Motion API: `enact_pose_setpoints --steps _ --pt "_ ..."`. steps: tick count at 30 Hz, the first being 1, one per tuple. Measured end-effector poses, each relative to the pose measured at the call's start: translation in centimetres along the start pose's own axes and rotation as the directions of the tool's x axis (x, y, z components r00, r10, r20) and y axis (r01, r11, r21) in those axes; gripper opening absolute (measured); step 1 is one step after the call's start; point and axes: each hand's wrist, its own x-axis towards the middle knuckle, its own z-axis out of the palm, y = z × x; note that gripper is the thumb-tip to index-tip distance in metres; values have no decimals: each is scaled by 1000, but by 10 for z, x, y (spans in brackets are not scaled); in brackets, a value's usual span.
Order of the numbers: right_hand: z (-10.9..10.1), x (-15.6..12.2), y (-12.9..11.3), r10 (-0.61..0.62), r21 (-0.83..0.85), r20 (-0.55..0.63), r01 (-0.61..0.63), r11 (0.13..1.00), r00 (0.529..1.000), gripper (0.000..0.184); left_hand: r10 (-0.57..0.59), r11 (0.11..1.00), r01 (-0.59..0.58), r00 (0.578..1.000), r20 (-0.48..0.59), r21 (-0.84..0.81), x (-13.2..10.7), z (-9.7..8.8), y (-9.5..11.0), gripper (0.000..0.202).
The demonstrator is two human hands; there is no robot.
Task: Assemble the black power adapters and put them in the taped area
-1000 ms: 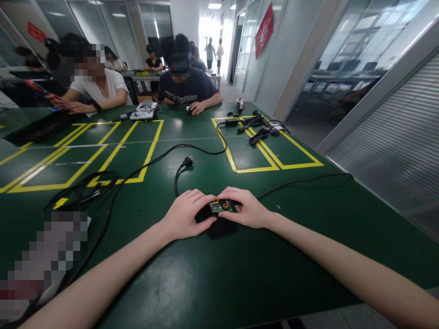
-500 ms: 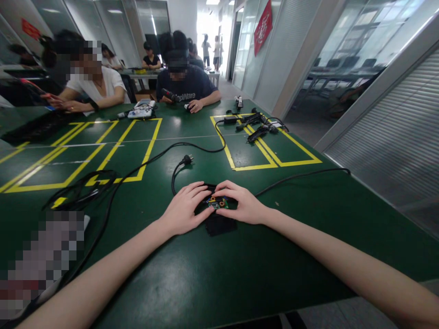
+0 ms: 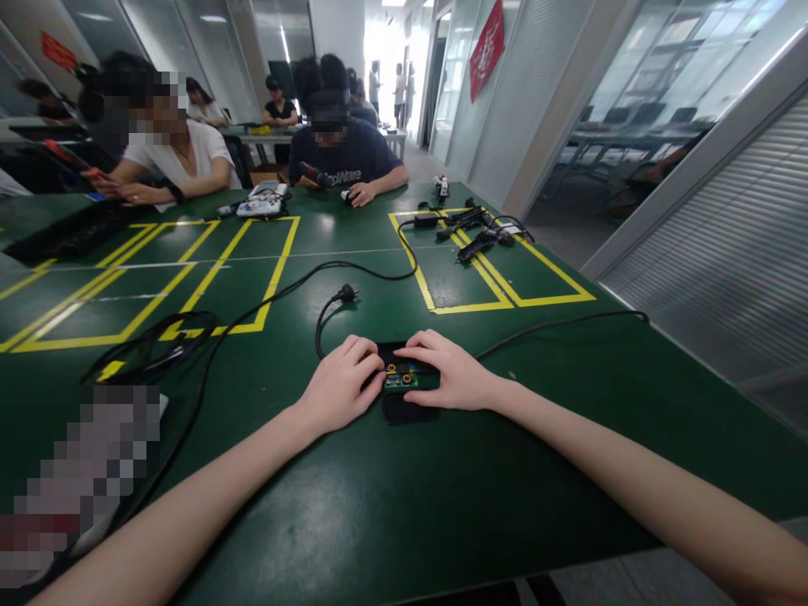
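Between my hands lies a small green circuit board [image 3: 396,381] with copper-wound coils, at a black plastic case [image 3: 392,347]. My left hand [image 3: 341,383] is closed, its thumb and forefinger pinching the board's left end. My right hand [image 3: 451,370] spans the right side, fingertips at the case's far part and thumb near the board's lower edge. Thin blue and yellow wires show beside the right fingers. A flat black cover piece [image 3: 410,410] rests on the table just below the board. A black cord with a mains plug [image 3: 346,293] runs behind my left hand.
A long black cable [image 3: 328,266] crosses the green table [image 3: 404,513]. Coiled cables [image 3: 151,349] and a pixelated object [image 3: 94,471] lie at left. Several black devices [image 3: 476,231] sit within yellow tape at the far right. Two people [image 3: 347,151] sit across the table.
My left fingers have curled in more tightly at the board's left end. My right thumb has shifted slightly down, and more of the board and case shows between my hands.
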Motion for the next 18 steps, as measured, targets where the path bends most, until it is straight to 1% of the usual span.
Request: enact_pose_setpoints --steps 3,5,9,15,18 --pt "-5 0 4 26 -12 -14 -26 1000 1000 37 -31 999 31 999 36 10 0 0 0 19" --pt "-6 1 4 32 -9 -19 -32 999 999 31 -53 999 53 997 60 -3 1 -1 0 20" --pt "-3 3 0 42 0 -21 -42 999 999 30 -72 996 75 995 75 -39 1 -2 1 18" --pt "4 7 -6 122 -28 -63 -124 992 990 30 -93 993 101 990 108 -67 2 -1 0 21" --pt "5 8 -8 141 -46 -77 -145 988 987 31 -138 979 154 983 124 -133 3 -1 -3 21"
